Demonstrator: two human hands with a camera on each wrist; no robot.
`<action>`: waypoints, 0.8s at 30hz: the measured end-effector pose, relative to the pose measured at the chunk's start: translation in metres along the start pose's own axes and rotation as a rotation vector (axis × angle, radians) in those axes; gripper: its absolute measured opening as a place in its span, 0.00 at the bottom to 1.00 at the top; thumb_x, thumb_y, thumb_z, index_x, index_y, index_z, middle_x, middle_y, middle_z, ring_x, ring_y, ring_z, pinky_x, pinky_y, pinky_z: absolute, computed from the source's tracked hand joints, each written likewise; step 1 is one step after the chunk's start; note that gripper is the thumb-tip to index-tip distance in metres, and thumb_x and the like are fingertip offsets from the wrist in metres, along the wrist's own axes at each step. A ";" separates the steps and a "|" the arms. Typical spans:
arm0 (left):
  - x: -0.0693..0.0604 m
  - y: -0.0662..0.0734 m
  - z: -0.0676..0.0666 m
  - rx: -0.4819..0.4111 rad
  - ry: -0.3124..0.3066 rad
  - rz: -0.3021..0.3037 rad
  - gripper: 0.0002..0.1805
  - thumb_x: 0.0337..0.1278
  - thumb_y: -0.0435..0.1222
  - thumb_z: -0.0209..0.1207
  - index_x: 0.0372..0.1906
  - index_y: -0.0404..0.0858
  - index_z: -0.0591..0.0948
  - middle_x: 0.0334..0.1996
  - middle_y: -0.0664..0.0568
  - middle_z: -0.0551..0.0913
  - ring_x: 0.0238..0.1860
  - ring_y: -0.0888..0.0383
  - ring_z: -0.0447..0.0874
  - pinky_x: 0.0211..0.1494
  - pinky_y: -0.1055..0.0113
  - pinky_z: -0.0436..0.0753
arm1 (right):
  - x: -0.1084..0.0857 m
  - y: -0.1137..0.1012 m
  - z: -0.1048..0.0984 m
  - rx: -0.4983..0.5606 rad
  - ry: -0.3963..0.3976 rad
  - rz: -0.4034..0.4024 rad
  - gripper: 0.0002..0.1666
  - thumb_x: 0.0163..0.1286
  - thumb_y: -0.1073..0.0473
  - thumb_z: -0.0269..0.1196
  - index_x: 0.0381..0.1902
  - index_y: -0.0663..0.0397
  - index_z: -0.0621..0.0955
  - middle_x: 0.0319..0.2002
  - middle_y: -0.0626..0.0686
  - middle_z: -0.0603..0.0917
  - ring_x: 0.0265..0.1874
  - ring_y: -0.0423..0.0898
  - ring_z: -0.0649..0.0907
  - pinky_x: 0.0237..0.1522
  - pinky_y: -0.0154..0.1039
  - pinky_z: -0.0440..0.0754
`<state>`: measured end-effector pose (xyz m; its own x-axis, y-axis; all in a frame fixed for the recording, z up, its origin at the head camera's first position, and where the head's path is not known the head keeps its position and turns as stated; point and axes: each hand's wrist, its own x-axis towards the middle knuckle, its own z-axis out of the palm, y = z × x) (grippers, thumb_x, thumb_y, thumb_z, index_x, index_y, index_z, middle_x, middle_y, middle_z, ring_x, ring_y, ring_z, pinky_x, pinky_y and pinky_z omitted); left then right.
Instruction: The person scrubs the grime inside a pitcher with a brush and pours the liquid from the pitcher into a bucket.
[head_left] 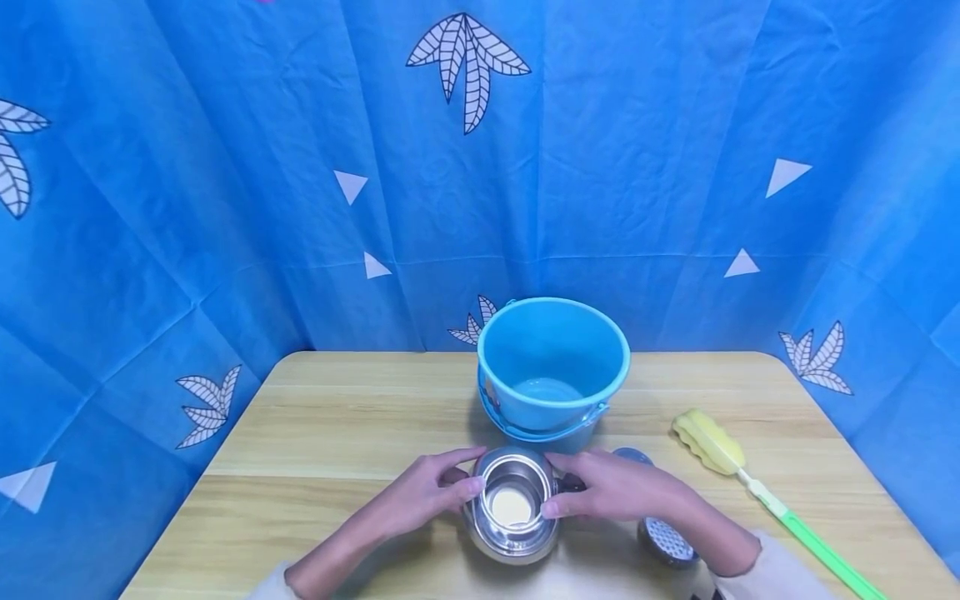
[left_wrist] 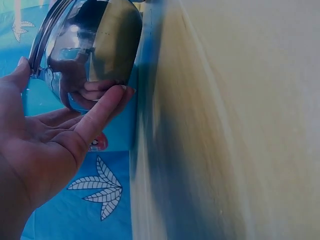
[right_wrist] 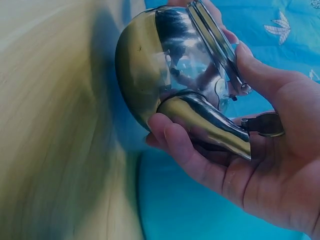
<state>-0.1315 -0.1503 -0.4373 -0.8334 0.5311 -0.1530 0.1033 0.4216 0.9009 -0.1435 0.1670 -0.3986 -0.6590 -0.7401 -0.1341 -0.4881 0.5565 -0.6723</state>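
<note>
A shiny stainless steel teapot (head_left: pixel 510 546) with its round mouth uncovered is held between both hands, in front of the blue bucket. My left hand (head_left: pixel 420 500) grips its left side, thumb at the rim and fingers against the body, as the left wrist view shows on the polished teapot (left_wrist: pixel 95 55). On the other side my right hand (head_left: pixel 618 485) holds it, the thumb by the rim and the fingers curled under the short spout (right_wrist: pixel 210 125). Whether the teapot's base touches the table cannot be told.
Behind the teapot stands a blue bucket (head_left: pixel 617 379) with its handle down. A round metal piece with a perforated face (head_left: pixel 670 540) lies by the right forearm, partly hidden. A yellow sponge brush (head_left: pixel 708 442) with a green handle lies at the right of the wooden table (head_left: pixel 360 417).
</note>
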 end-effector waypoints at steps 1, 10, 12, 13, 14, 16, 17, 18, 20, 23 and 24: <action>0.000 0.000 0.000 0.002 0.001 -0.001 0.37 0.74 0.54 0.57 0.79 0.41 0.67 0.53 0.41 0.89 0.41 0.59 0.92 0.55 0.64 0.89 | 0.000 0.001 0.000 0.006 0.000 -0.005 0.41 0.71 0.36 0.64 0.69 0.59 0.76 0.23 0.37 0.83 0.20 0.30 0.81 0.39 0.31 0.82; 0.005 -0.007 -0.001 -0.031 -0.021 -0.003 0.38 0.74 0.54 0.56 0.79 0.39 0.65 0.55 0.38 0.88 0.41 0.58 0.92 0.53 0.67 0.89 | 0.004 0.004 0.003 0.074 -0.015 -0.011 0.28 0.72 0.39 0.64 0.59 0.51 0.79 0.26 0.47 0.86 0.19 0.36 0.83 0.37 0.31 0.82; 0.006 -0.009 -0.001 -0.038 -0.027 -0.001 0.38 0.74 0.54 0.56 0.79 0.38 0.65 0.55 0.37 0.87 0.41 0.57 0.92 0.52 0.67 0.89 | 0.005 0.005 0.004 0.086 -0.018 -0.010 0.27 0.73 0.40 0.64 0.58 0.51 0.79 0.26 0.48 0.86 0.19 0.37 0.83 0.37 0.31 0.82; 0.006 -0.009 -0.001 -0.038 -0.028 0.000 0.38 0.74 0.54 0.56 0.79 0.38 0.65 0.56 0.37 0.87 0.40 0.58 0.92 0.52 0.67 0.89 | 0.005 0.006 0.004 0.090 -0.019 -0.007 0.26 0.73 0.41 0.64 0.58 0.51 0.79 0.26 0.48 0.86 0.19 0.37 0.83 0.38 0.31 0.82; 0.007 -0.010 -0.001 -0.038 -0.029 -0.001 0.38 0.74 0.55 0.56 0.79 0.38 0.65 0.56 0.36 0.87 0.40 0.58 0.93 0.52 0.67 0.89 | 0.006 0.006 0.004 0.098 -0.021 -0.005 0.25 0.73 0.41 0.64 0.58 0.51 0.79 0.26 0.48 0.86 0.19 0.37 0.83 0.37 0.31 0.83; 0.008 -0.010 -0.002 -0.039 -0.031 0.001 0.39 0.74 0.55 0.56 0.79 0.38 0.65 0.56 0.36 0.87 0.40 0.58 0.93 0.52 0.67 0.89 | 0.007 0.007 0.004 0.119 -0.025 0.001 0.24 0.73 0.42 0.65 0.57 0.50 0.79 0.28 0.47 0.86 0.19 0.38 0.84 0.36 0.32 0.83; 0.008 -0.011 -0.001 -0.040 -0.031 0.001 0.39 0.74 0.55 0.56 0.79 0.38 0.66 0.56 0.36 0.87 0.40 0.58 0.93 0.52 0.67 0.89 | 0.007 0.008 0.004 0.128 -0.027 0.004 0.24 0.73 0.42 0.65 0.57 0.50 0.79 0.29 0.46 0.87 0.19 0.39 0.84 0.36 0.32 0.83; 0.008 -0.011 -0.001 -0.042 -0.032 0.000 0.39 0.74 0.55 0.56 0.79 0.38 0.66 0.56 0.37 0.87 0.40 0.58 0.93 0.52 0.67 0.89 | 0.007 0.008 0.005 0.139 -0.029 0.010 0.24 0.73 0.42 0.65 0.58 0.50 0.79 0.30 0.45 0.87 0.19 0.39 0.85 0.35 0.32 0.83; 0.009 -0.011 -0.002 -0.046 -0.035 -0.003 0.39 0.74 0.55 0.56 0.79 0.38 0.65 0.55 0.37 0.88 0.40 0.58 0.93 0.52 0.67 0.89 | 0.008 0.009 0.005 0.160 -0.034 0.022 0.25 0.73 0.42 0.65 0.59 0.51 0.79 0.33 0.43 0.87 0.20 0.41 0.86 0.34 0.32 0.84; 0.010 -0.011 -0.003 -0.044 -0.035 -0.019 0.39 0.74 0.56 0.55 0.79 0.38 0.65 0.54 0.39 0.89 0.39 0.57 0.93 0.54 0.66 0.89 | 0.009 0.011 0.004 0.184 -0.040 0.034 0.26 0.73 0.42 0.64 0.60 0.52 0.78 0.35 0.44 0.87 0.21 0.43 0.87 0.32 0.34 0.85; 0.011 -0.010 -0.003 -0.038 -0.032 -0.027 0.39 0.74 0.56 0.55 0.79 0.39 0.65 0.53 0.40 0.89 0.38 0.56 0.93 0.55 0.64 0.89 | 0.009 0.011 0.004 0.192 -0.042 0.039 0.26 0.74 0.42 0.64 0.60 0.52 0.79 0.35 0.44 0.87 0.22 0.43 0.87 0.32 0.34 0.85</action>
<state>-0.1431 -0.1515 -0.4468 -0.8179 0.5433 -0.1894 0.0601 0.4080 0.9110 -0.1532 0.1648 -0.4100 -0.6493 -0.7364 -0.1902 -0.3418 0.5059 -0.7920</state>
